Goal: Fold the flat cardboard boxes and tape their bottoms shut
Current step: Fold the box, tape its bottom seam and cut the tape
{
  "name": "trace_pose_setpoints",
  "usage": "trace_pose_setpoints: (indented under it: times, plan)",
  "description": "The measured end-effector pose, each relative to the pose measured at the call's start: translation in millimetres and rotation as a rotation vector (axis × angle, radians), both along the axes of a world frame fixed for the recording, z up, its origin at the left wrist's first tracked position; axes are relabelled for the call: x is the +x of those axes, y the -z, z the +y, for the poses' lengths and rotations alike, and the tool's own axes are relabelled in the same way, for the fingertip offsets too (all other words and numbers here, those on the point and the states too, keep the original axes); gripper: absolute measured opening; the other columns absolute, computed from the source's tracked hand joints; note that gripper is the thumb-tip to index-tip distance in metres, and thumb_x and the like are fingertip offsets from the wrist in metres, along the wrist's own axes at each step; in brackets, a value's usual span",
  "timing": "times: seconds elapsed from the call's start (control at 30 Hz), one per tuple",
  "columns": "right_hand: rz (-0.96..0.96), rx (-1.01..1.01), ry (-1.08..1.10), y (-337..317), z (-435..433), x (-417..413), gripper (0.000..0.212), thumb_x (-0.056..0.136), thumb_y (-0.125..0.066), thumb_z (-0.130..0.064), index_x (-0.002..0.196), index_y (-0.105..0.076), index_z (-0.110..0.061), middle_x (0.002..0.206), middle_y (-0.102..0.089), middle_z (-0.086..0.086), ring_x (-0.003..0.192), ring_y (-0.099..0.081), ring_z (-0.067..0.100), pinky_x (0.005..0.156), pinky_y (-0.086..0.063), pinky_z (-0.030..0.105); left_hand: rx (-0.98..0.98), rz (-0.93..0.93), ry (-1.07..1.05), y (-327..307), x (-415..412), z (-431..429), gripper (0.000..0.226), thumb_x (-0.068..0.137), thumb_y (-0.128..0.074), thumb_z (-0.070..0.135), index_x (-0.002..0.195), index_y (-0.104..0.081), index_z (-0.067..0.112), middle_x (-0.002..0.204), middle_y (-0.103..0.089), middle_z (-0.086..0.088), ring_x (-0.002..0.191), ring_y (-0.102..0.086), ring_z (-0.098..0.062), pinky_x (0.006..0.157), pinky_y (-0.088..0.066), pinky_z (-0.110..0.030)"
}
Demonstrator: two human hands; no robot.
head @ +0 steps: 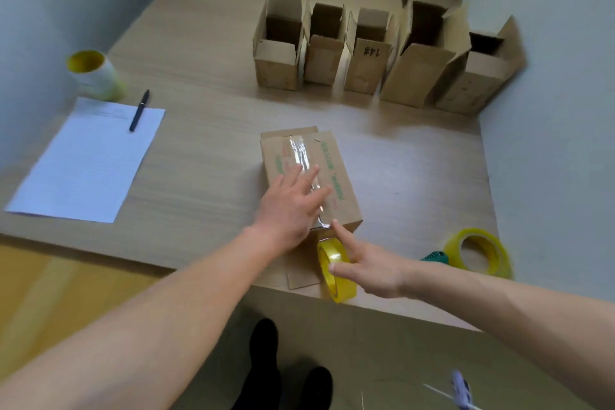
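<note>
Near the front edge of the wooden table (206,143), a cardboard box (336,156) is lying with its closed flaps facing up, and a strip of clear tape (299,151) is running along the seam between them. The left hand (289,206) is lying flat on the box, its fingers straight and spread, pressing down on the tape and the flaps. The right hand (372,270) is holding a yellow tape roll (344,289) just beside the box's near end, pinching it between the thumb and curled fingers, while its index finger (342,233) is stretching out to touch the box's near edge where the tape is coming over.

Along the far right of the table, a row of five folded boxes (366,53) is standing with top flaps open. A second tape roll (454,245) is sitting at the right edge, touching a green object (434,256) that I cannot identify. On the left side, a sheet of paper (90,163) is lying with a pen (139,111) resting across its far edge, and a pale yellowish roll (96,75) is standing just beyond it by the wall.
</note>
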State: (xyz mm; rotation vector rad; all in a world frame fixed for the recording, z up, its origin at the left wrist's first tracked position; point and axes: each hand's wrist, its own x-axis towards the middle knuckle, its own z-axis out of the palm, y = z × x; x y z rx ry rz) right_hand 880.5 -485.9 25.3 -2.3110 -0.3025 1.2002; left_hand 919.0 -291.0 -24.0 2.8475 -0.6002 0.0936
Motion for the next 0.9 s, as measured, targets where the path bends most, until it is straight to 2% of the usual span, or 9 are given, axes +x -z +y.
trace_pose_setpoints:
  times: [0.07,0.1,0.2,0.3,0.43,0.57,0.67,0.73,0.9]
  plan:
    - [-0.028,0.018,0.028,-1,-9,-5,0.082,0.099,-0.050,-0.043,0.156,0.009,-0.041,0.129,-0.059,0.004,0.104,-0.055,0.017,0.095,-0.040,0.028,-0.318,-0.167,-0.199,1,-37,-10,0.029,0.086,-0.053,0.032,0.104,-0.067,0.014,0.117,-0.061,-0.010,0.105,-0.057,-0.033,0.083,-0.051,-0.039]
    - [-0.040,0.018,0.040,-2,-14,-10,0.081,0.099,-0.050,-0.041,0.156,0.007,-0.041,0.112,-0.063,0.001,0.095,-0.055,0.015,0.089,-0.040,0.027,-0.424,-0.138,-0.315,0,-59,-16,0.023,0.085,-0.056,0.033,0.096,-0.065,0.015,0.104,-0.060,-0.004,0.094,-0.056,-0.027,0.076,-0.047,-0.032]
    - [-0.060,0.004,0.046,-5,-26,-25,0.081,0.098,-0.053,-0.037,0.155,0.005,-0.044,0.112,-0.068,-0.002,0.102,-0.061,0.016,0.094,-0.043,0.028,-0.687,0.219,-0.568,-7,-111,-38,0.027,0.082,-0.071,0.041,0.092,-0.053,0.023,0.083,-0.055,0.006,0.076,-0.055,-0.017,0.065,-0.042,-0.029]
    - [-0.051,0.004,0.054,-9,-31,-35,0.084,0.098,-0.053,-0.031,0.155,0.006,-0.045,0.118,-0.068,-0.003,0.108,-0.063,0.016,0.100,-0.044,0.028,-0.891,0.526,-0.680,-13,-122,-51,0.047,0.078,-0.077,0.045,0.110,-0.046,0.028,0.087,-0.065,0.003,0.082,-0.062,-0.012,0.074,-0.050,-0.029]
    - [-0.096,-0.010,0.064,-15,-30,-38,0.084,0.097,-0.050,-0.023,0.156,0.007,-0.041,0.117,-0.068,-0.003,0.110,-0.063,0.017,0.100,-0.046,0.029,-1.183,0.802,-0.854,-11,-110,-61,0.090,0.068,-0.083,0.046,0.140,-0.036,0.020,0.109,-0.068,-0.003,0.099,-0.067,-0.018,0.094,-0.053,-0.039]
    - [-0.152,-0.060,0.069,-20,-26,-34,0.081,0.099,-0.045,-0.021,0.155,0.009,-0.043,0.127,-0.064,0.005,0.113,-0.061,0.021,0.101,-0.047,0.034,-1.293,0.854,-0.914,-7,-100,-58,0.082,0.080,-0.079,0.018,0.147,-0.032,0.020,0.115,-0.066,-0.009,0.099,-0.068,-0.025,0.091,-0.056,-0.046]
    - [-0.197,-0.098,0.070,-22,-26,-28,0.079,0.100,-0.045,-0.021,0.155,0.007,-0.043,0.136,-0.058,0.007,0.119,-0.057,0.022,0.105,-0.045,0.035,-1.325,0.916,-0.894,-8,-97,-59,0.082,0.071,-0.078,0.020,0.143,-0.038,0.028,0.120,-0.064,-0.017,0.090,-0.065,-0.025,0.070,-0.059,-0.041]
    - [-0.220,-0.120,0.081,-22,-24,-27,0.079,0.100,-0.045,-0.020,0.155,0.006,-0.043,0.139,-0.056,0.006,0.122,-0.055,0.023,0.105,-0.045,0.035,-1.319,0.935,-0.882,-6,-96,-60,0.085,0.062,-0.073,0.026,0.141,-0.042,0.032,0.122,-0.062,-0.021,0.084,-0.058,-0.025,0.058,-0.050,-0.033]
    - [-0.232,-0.148,0.089,-21,-18,-25,0.079,0.100,-0.043,-0.017,0.155,0.008,-0.042,0.142,-0.054,0.006,0.123,-0.054,0.024,0.104,-0.044,0.034,-1.272,0.943,-0.843,-8,-82,-54,0.055,0.080,-0.065,0.016,0.133,-0.053,0.026,0.111,-0.062,-0.010,0.081,-0.055,-0.021,0.056,-0.040,-0.025]
